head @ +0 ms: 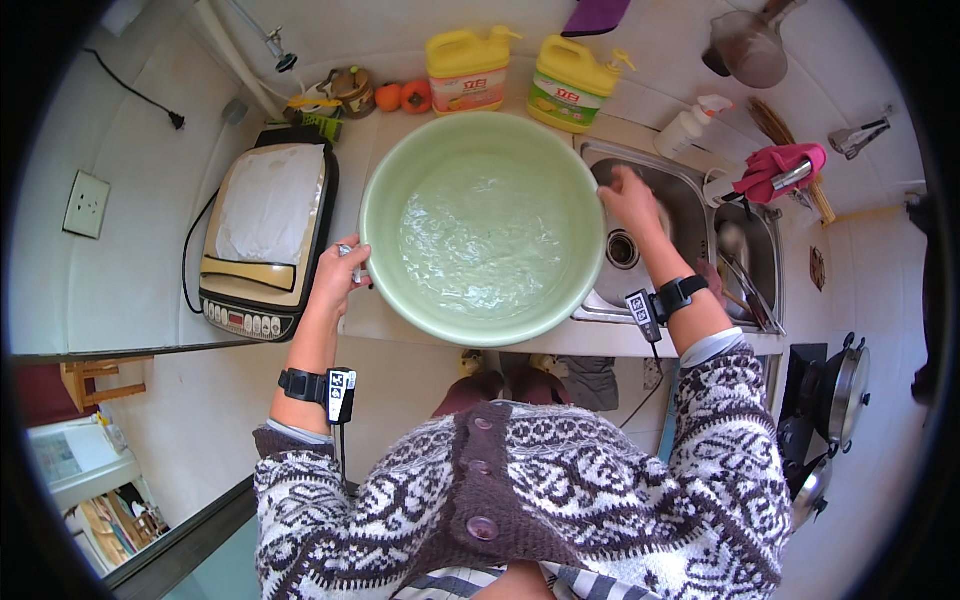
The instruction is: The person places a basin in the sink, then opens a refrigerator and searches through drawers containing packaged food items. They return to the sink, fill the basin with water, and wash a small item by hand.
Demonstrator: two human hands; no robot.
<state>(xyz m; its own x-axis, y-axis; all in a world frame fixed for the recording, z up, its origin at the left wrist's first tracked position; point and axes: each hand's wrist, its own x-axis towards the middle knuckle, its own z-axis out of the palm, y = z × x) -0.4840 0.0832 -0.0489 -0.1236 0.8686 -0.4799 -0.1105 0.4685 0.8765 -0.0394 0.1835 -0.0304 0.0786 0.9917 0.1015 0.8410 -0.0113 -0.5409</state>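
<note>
A large pale green plastic basin sits before me on the counter, its right side over the sink's edge. Rippling clear water covers its bottom. My left hand grips the basin's left wall near the rim, with something silvery at the fingers. On the far side, my right hand is beside the right rim, above the sink. It is slightly blurred with bent fingers, and I cannot tell whether it grips the rim or only touches it.
A steel double sink lies right; an electric griddle stands left. Behind the basin are two yellow detergent jugs, persimmons and a jar. A spray bottle and a pink cloth are by the sink.
</note>
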